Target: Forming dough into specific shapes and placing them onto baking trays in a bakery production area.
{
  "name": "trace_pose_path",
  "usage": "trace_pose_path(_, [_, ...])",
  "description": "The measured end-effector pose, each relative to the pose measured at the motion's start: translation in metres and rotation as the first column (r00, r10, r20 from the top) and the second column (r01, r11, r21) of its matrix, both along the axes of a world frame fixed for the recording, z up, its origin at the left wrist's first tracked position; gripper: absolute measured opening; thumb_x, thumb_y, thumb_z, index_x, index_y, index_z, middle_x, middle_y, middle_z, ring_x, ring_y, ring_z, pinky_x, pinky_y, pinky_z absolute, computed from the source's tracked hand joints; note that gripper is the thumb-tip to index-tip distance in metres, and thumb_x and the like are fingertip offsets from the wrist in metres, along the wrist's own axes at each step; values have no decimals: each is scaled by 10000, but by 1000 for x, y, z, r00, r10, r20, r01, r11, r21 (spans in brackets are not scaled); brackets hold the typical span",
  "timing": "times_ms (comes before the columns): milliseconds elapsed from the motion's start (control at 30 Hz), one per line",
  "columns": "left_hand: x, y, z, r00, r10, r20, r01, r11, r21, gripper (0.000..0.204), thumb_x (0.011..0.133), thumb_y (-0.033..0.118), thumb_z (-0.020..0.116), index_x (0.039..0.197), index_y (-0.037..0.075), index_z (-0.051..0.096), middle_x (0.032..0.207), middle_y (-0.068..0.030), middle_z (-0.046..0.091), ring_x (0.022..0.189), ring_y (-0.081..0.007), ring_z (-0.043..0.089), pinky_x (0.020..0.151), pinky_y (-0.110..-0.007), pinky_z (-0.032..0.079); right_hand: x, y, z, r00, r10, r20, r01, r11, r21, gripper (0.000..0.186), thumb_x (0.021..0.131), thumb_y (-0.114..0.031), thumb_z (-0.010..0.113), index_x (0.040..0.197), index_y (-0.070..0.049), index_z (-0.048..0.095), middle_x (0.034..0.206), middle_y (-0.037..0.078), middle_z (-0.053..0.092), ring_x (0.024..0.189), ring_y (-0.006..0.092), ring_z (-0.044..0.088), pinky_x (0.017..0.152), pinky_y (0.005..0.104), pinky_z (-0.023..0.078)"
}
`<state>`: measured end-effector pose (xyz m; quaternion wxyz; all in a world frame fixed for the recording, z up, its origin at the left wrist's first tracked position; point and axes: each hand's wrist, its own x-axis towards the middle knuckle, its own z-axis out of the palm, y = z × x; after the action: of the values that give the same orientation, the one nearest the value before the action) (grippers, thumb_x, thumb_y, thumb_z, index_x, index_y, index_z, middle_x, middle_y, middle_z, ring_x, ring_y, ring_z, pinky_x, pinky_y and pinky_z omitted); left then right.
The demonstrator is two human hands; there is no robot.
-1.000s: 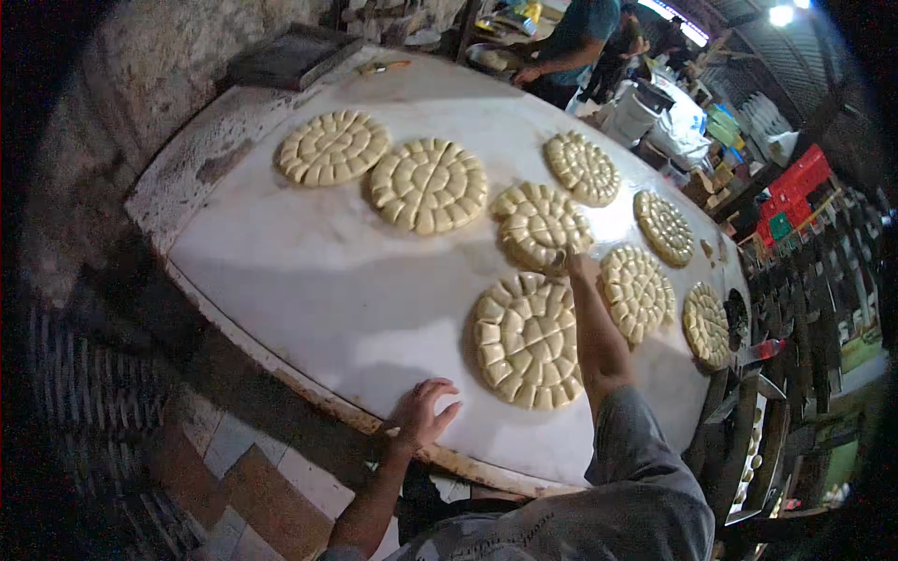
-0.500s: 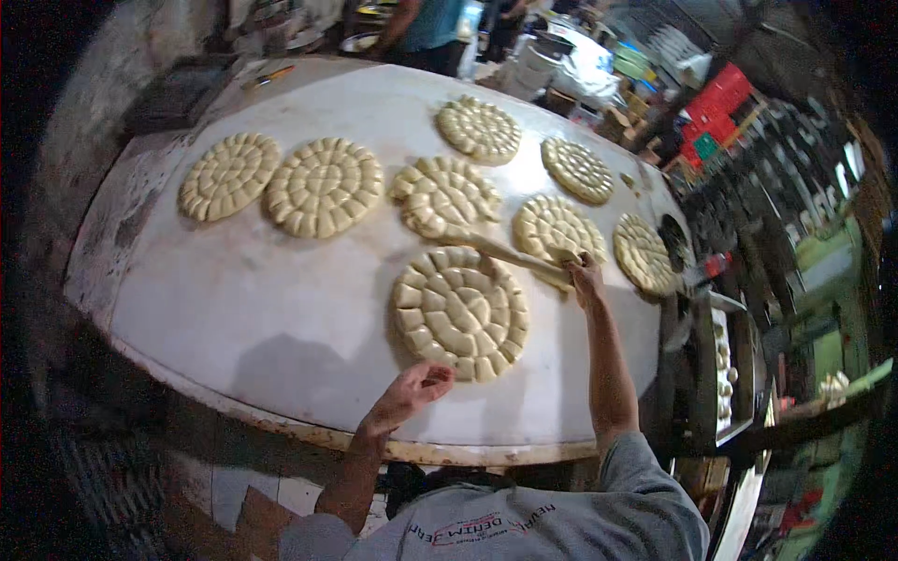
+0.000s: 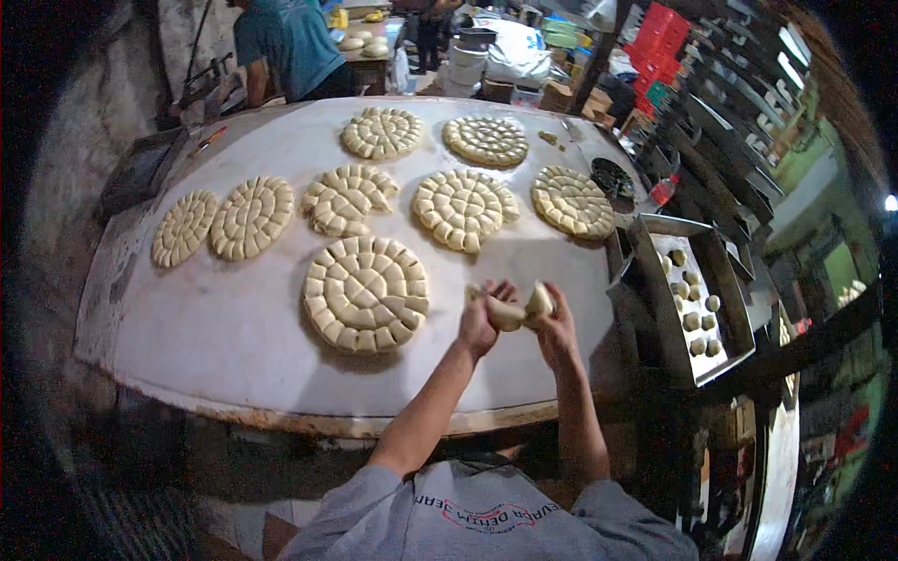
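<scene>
Above the front right part of the pale work table (image 3: 215,346), my two hands are close together with soft dough in them. My left hand (image 3: 479,327) is curled round a strip of dough (image 3: 506,316), its fingers partly smeared by motion. A pale dough piece (image 3: 539,300) is gripped in my right hand (image 3: 558,335); whether the two pieces are joined cannot be made out. To the left lies a complete round of scored dough (image 3: 365,294). Beyond my hands, a scored round (image 3: 465,209) has a gap in its near right edge; another round (image 3: 349,199) also has a notch.
More scored dough rounds (image 3: 253,218) lie about the table. On the right a metal tray (image 3: 645,271) holds several small dough balls (image 3: 692,321). A dark bowl (image 3: 613,178) and a red-labelled bottle (image 3: 664,191) are near the right edge. A person in a teal shirt (image 3: 290,47) stands beyond.
The long dough strip that my right hand held over the rounds is now drawn in between both hands. My left hand has moved right and holds dough. The view has shifted.
</scene>
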<state>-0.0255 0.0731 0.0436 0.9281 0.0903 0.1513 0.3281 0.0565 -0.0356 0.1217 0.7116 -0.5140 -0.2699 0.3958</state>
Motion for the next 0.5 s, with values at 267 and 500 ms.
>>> trace_pose_path(267, [23,-94,-24,799,140,-585,-177,984,-6,205,907,310,470,942,108,466,672,-17,496,487,-101,438,394,-230,368,74,-127,-83,884,-86,460,219,944,-246,390,766,-16,612,1130,12,475,1001,116,546,889,194,560,781,322,488])
trace_pose_path(500, [-7,-63,20,840,365,-401,-377,925,52,160,917,291,441,885,134,447,595,21,402,405,-61,313,334,-190,216,89,-157,40,798,-460,389,398,887,233,356,739,51,553,1089,21,495,1047,99,533,965,184,521,853,288,420])
